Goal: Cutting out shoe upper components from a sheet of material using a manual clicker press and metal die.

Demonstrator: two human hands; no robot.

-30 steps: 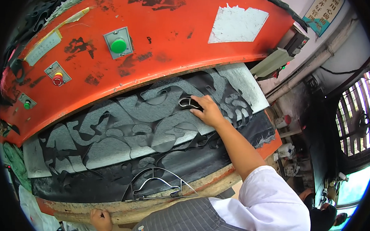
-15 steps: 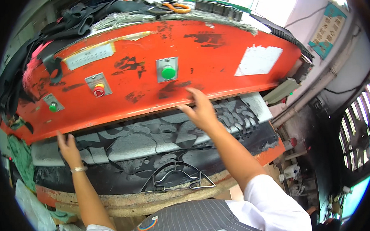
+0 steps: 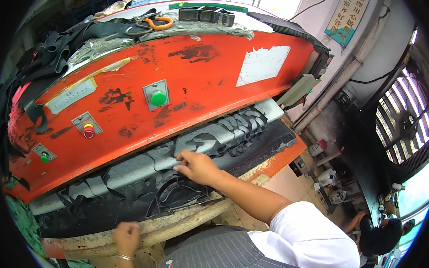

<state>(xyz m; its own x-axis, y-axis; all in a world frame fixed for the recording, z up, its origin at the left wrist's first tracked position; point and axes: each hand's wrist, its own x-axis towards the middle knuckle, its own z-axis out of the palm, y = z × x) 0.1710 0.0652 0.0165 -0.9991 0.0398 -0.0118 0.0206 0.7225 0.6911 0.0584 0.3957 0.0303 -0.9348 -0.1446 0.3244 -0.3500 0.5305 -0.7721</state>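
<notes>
My right hand (image 3: 196, 167) is over the front of the pale grey slab (image 3: 95, 182), its fingers and thumb curled together beside the black sheet scraps. Whether a scrap is pinched there, I cannot make out. Cut-out black sheet waste (image 3: 243, 123) lies bunched in loops along the slab and hangs over its front edge. A dark metal-strip cutting die (image 3: 182, 205) with a curved outline rests below my right hand on the black ledge. My left hand (image 3: 127, 238), slightly blurred, is at the ledge's wooden front edge with its fingers curled in; anything inside is hidden.
An orange-red press beam (image 3: 124, 125) spans above the slab, with a green button (image 3: 158, 98) and a red stop button (image 3: 88, 131). On top lie orange-handled scissors (image 3: 158, 23) and black offcuts (image 3: 50, 55). A fan (image 3: 409, 123) stands right. Another person (image 3: 380, 234) is at far right.
Both hands have drawn back toward me from the press beam, fingers curling in. The black sheet waste has bunched up and shifted on the slab. The view has swung right.
</notes>
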